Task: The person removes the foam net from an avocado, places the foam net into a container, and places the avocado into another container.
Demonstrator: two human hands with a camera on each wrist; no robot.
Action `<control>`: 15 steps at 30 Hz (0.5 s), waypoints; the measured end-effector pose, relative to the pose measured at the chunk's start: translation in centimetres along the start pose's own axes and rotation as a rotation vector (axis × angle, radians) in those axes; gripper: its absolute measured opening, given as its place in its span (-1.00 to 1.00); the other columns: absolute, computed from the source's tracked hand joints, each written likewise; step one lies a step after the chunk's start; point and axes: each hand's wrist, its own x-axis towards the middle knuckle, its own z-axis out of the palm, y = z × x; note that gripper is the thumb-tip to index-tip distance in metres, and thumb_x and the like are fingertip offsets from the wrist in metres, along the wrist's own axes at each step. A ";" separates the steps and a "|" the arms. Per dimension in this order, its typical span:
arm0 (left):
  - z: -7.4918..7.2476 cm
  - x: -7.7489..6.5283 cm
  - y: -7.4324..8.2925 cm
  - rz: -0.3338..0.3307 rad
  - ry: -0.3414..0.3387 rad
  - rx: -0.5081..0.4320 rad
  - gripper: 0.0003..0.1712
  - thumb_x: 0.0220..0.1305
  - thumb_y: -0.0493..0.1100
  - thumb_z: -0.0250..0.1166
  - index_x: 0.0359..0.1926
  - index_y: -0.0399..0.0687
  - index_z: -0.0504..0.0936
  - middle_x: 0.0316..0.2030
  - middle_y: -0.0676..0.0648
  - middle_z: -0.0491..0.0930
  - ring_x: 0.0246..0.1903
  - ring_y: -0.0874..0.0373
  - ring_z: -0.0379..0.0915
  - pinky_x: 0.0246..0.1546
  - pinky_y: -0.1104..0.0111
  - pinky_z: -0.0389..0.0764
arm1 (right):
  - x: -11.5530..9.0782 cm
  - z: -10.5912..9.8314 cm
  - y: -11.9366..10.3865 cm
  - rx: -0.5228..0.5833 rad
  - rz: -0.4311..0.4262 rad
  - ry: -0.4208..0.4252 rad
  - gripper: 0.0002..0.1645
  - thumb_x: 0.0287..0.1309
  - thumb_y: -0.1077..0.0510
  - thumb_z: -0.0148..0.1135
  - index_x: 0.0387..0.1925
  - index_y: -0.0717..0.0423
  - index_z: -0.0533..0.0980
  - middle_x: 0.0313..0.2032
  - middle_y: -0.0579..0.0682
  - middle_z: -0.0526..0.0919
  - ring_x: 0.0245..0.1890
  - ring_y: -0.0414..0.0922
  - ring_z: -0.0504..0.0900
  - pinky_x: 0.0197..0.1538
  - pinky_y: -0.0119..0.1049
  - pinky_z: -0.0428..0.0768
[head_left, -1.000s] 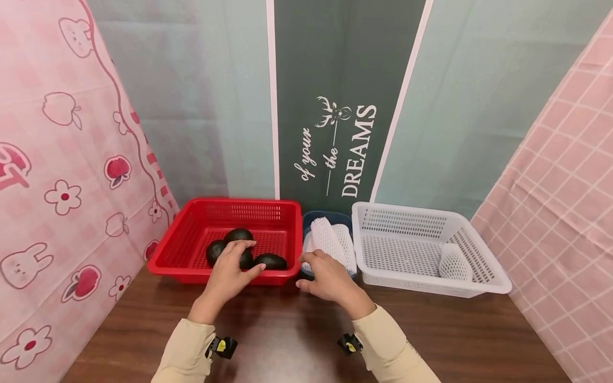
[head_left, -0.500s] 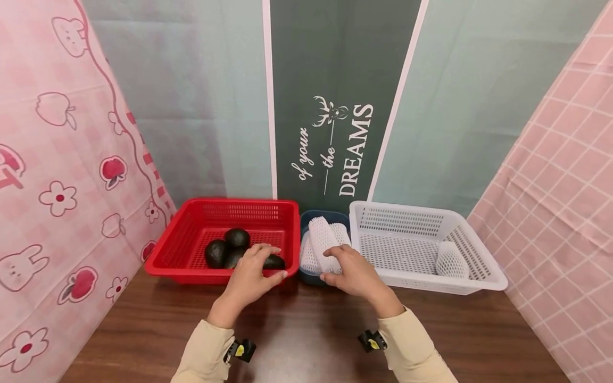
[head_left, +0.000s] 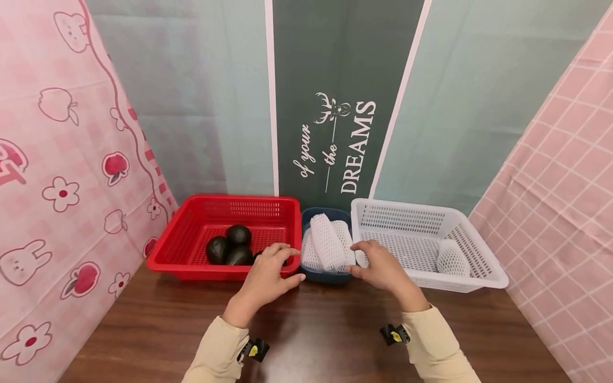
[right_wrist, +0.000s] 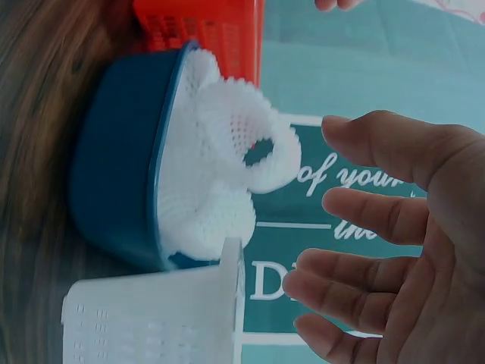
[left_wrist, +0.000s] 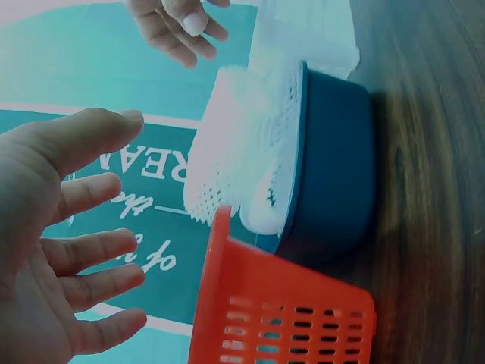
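My left hand [head_left: 268, 276] hovers over the front right corner of the red basket [head_left: 191, 272], fingers spread and holding nothing. Dark avocados [head_left: 238, 234] lie in that basket, one of them mostly hidden behind this hand. In the middle, a small blue bin [head_left: 325, 277] holds white foam net sleeves [head_left: 328, 242]. My right hand [head_left: 383, 270] is at the front left of the white basket [head_left: 431, 281], beside the bin, its fingers loosely bent around nothing. The right wrist view shows its fingers [right_wrist: 371, 208] apart, with the open end of one sleeve [right_wrist: 246, 136] beyond them.
A rounded thing in white foam net [head_left: 453, 259] sits at the right end of the white basket. All three containers stand side by side on the brown wooden table [head_left: 325, 335]. Printed cloths hang behind [head_left: 230, 106] and at both sides.
Both hands have moved to the right: the left from over the avocados to the basket's right corner, the right from the foam net sleeves to the white basket's edge. The containers stay put.
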 end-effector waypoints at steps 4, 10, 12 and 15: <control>0.5 0.1 0.5 0.018 -0.030 -0.008 -0.41 -0.14 -0.02 0.51 -0.02 -0.06 0.58 -0.02 -0.10 0.47 -0.04 0.04 0.38 -0.08 0.08 0.41 | -0.2 -0.1 1.3 -0.002 0.013 0.007 -0.51 -0.07 0.09 0.39 -0.10 0.25 0.52 -0.11 0.24 0.53 -0.10 0.17 0.50 -0.08 0.06 0.44; 1.3 0.3 1.1 0.056 -0.060 0.015 -0.45 -0.10 0.01 0.48 -0.03 -0.01 0.59 -0.02 -0.08 0.47 -0.03 0.05 0.38 -0.08 0.09 0.41 | -0.6 -0.3 3.4 -0.002 0.029 0.030 -0.51 -0.10 0.10 0.39 -0.11 0.27 0.53 -0.14 0.27 0.54 -0.12 0.20 0.50 -0.10 0.09 0.44; 1.6 0.4 1.3 0.063 -0.071 0.020 -0.46 -0.08 0.03 0.47 -0.03 -0.01 0.59 -0.01 -0.10 0.47 -0.03 0.05 0.38 -0.07 0.09 0.41 | -0.7 -0.3 4.1 -0.006 0.044 0.032 -0.51 -0.10 0.10 0.39 -0.11 0.27 0.53 -0.13 0.28 0.53 -0.12 0.21 0.50 -0.10 0.10 0.43; 1.9 0.6 1.7 0.077 -0.080 0.030 -0.47 -0.07 0.04 0.45 -0.04 -0.01 0.59 -0.02 -0.11 0.48 -0.04 0.05 0.38 -0.08 0.11 0.42 | -0.9 -0.5 5.1 -0.007 0.067 0.027 -0.51 -0.08 0.09 0.38 -0.10 0.28 0.52 -0.13 0.30 0.53 -0.12 0.23 0.49 -0.10 0.12 0.42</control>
